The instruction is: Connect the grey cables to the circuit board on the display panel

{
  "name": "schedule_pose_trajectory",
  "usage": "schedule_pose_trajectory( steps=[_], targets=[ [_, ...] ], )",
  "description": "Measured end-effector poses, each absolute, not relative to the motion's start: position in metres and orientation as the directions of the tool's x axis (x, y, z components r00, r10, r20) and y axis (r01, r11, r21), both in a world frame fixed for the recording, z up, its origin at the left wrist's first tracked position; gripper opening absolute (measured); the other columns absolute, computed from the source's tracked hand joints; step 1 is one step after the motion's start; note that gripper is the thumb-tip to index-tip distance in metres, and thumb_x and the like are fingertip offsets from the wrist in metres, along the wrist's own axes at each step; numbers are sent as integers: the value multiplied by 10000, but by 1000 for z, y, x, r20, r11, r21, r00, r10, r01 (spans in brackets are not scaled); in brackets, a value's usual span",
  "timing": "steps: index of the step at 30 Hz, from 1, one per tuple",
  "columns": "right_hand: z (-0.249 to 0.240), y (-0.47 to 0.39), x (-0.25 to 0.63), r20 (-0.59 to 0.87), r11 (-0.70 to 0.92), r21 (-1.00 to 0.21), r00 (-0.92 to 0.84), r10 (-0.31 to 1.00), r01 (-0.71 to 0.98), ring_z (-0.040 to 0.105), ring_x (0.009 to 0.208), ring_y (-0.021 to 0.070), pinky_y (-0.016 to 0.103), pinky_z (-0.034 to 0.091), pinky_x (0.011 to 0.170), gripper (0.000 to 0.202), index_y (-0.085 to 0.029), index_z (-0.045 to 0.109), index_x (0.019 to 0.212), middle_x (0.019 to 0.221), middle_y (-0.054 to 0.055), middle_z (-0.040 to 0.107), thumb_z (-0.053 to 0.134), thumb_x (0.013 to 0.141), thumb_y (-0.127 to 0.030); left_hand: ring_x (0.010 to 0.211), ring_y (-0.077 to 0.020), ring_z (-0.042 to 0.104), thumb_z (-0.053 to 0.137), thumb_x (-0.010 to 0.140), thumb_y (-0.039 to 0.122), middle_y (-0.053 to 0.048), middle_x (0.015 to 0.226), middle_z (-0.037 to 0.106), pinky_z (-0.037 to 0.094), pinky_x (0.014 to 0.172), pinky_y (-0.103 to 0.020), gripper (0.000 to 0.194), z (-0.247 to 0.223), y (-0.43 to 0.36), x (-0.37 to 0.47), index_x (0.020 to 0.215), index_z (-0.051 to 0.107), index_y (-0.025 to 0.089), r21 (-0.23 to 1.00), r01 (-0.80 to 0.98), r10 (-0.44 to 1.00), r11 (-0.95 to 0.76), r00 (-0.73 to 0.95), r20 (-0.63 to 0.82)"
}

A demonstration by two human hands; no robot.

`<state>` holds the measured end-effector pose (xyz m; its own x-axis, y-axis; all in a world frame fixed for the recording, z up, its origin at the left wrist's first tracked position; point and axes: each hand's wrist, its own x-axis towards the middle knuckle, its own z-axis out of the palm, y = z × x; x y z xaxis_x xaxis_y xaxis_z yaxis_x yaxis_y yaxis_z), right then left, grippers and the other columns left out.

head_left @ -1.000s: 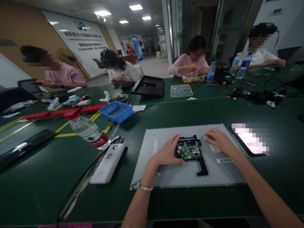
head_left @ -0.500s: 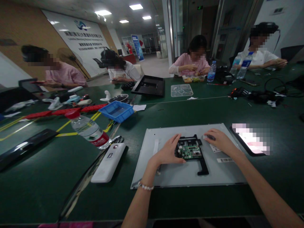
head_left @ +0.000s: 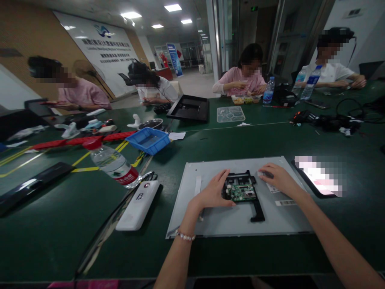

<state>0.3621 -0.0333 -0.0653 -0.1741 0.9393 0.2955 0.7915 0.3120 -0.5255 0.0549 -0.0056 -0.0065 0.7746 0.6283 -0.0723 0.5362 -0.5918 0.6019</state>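
Observation:
A flat grey panel (head_left: 210, 224), like the back of a display, lies in front of me. On it rests a black plastic bracket (head_left: 258, 212) with a green circuit board (head_left: 242, 192) set in it. My left hand (head_left: 212, 192) grips the bracket's left side, fingers along the top and thumb at the lower edge. To the right of the bracket, my right hand (head_left: 275, 178) is closed over the panel with fingertips pinched together. Something small and dark shows at those fingertips; I cannot make out what it is.
A phone (head_left: 315, 176) lies right of the panel. Leftward are a white power bank (head_left: 138, 206), a water bottle (head_left: 116, 164) and a blue tray (head_left: 148, 140). Farther back stand a black plastic housing (head_left: 189, 108) and a clear divided box (head_left: 231, 114). Several people sit around the table.
Both of my hands keep the same place and grip. At the far right, a person's hands have shifted slightly.

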Motion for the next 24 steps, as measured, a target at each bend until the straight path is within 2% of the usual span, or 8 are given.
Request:
schedule_pose_trajectory(
  steps=[10,24],
  targets=[
    [-63,-33,361,302,323,-529,-182,936,785,574,917,215,371,463,809,200,-257,629,1002,1001,53,615,547,821,-286,1359,-311,108,697,594,540,-120,1494,67,161,1108,-437,1128,-6,-6,56,1434,29,193,588,552,639,-592,766,-75],
    [-65,-33,361,300,309,-541,-163,940,782,586,891,220,375,474,780,205,-267,642,990,995,57,621,559,809,-315,1350,-354,105,690,590,551,-112,1495,62,156,1093,-489,1131,-4,-7,56,1434,11,226,607,551,637,-573,765,-93]
  ],
)
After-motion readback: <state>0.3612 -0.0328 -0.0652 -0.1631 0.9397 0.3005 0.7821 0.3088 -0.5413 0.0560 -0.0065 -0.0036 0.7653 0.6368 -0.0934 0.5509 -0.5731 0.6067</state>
